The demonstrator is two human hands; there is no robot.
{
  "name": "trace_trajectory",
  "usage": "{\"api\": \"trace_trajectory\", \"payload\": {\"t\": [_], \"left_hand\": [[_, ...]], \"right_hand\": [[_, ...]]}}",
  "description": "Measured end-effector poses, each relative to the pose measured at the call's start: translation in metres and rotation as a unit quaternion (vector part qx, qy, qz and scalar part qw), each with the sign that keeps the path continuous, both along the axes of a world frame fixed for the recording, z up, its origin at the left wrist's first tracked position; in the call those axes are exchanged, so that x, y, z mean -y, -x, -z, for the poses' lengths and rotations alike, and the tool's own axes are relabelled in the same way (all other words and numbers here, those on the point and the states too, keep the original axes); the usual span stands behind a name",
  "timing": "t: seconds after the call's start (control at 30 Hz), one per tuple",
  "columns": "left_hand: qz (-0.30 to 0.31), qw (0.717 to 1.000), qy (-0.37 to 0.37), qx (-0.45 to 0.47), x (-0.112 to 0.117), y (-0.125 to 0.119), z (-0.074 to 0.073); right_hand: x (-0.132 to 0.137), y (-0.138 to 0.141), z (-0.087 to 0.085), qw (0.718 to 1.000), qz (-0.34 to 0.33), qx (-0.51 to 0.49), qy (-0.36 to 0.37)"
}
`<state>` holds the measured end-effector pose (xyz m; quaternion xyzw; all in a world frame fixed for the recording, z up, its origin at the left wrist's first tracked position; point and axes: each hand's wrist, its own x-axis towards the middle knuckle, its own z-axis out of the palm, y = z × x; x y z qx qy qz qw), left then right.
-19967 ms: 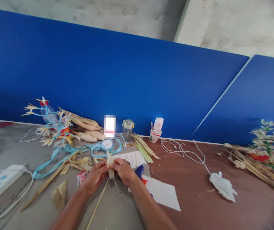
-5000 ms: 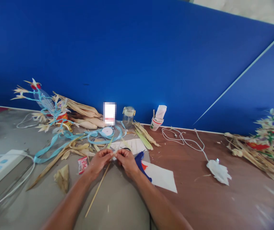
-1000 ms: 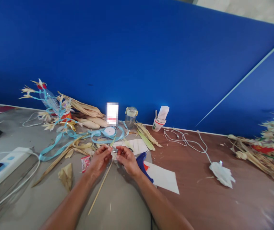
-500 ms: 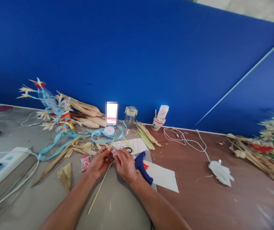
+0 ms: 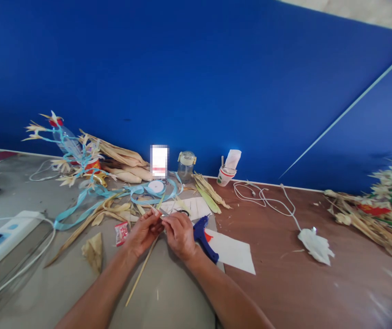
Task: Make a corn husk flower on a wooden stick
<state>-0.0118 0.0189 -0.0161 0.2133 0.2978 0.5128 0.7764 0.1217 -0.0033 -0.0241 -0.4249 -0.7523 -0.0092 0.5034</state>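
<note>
Close together over the grey tabletop, my left hand (image 5: pixel 145 234) and my right hand (image 5: pixel 181 236) both have their fingertips pinched on a pale corn husk strip. The fingers hide most of the part they hold. A thin straw-coloured length of the corn husk strip (image 5: pixel 141 275) runs from between the hands toward the lower left. Just right of my right hand lies a blue glue gun (image 5: pixel 205 240) with an orange trigger, partly on a white sheet (image 5: pixel 236 255). Scissors (image 5: pixel 183 212) show a black handle just beyond my fingers. A red-and-white packet (image 5: pixel 121 234) lies left of my left hand.
Light blue ribbon (image 5: pixel 75 218), its spool (image 5: pixel 156 186) and dried corn husks (image 5: pixel 123 157) spread across the back left. Behind stand a lidded jar (image 5: pixel 186 168) and a paper cup (image 5: pixel 226 176). A power strip (image 5: pixel 8 240) lies left; a white cable (image 5: pixel 267 198) and crumpled tissue (image 5: pixel 315 246) lie right.
Both hands stay in nearly the same place, fingertips still pinched together. The whole view has shifted very slightly; nothing else visibly moves.
</note>
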Motion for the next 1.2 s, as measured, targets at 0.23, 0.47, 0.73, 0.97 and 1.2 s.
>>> {"api": "trace_trajectory", "payload": {"t": [0.23, 0.47, 0.73, 0.97, 1.2], "left_hand": [[-0.009, 0.999, -0.026, -0.025, -0.002, 0.001, 0.005], [-0.020, 0.998, -0.041, -0.039, -0.001, 0.000, 0.004], [-0.027, 0.997, -0.039, -0.066, 0.002, -0.003, -0.008], [-0.052, 0.987, -0.087, -0.124, 0.005, -0.010, -0.006], [-0.022, 0.945, -0.177, -0.273, 0.001, -0.008, 0.005]], "right_hand": [[-0.001, 0.001, 0.001, 0.997, -0.005, -0.064, 0.044], [0.001, 0.003, 0.004, 0.986, 0.007, -0.113, 0.120], [-0.001, 0.009, 0.005, 0.909, -0.028, -0.292, 0.295], [-0.001, 0.012, -0.002, 0.837, -0.059, -0.387, 0.383], [-0.005, 0.010, 0.000, 0.815, -0.062, -0.409, 0.405]]}}
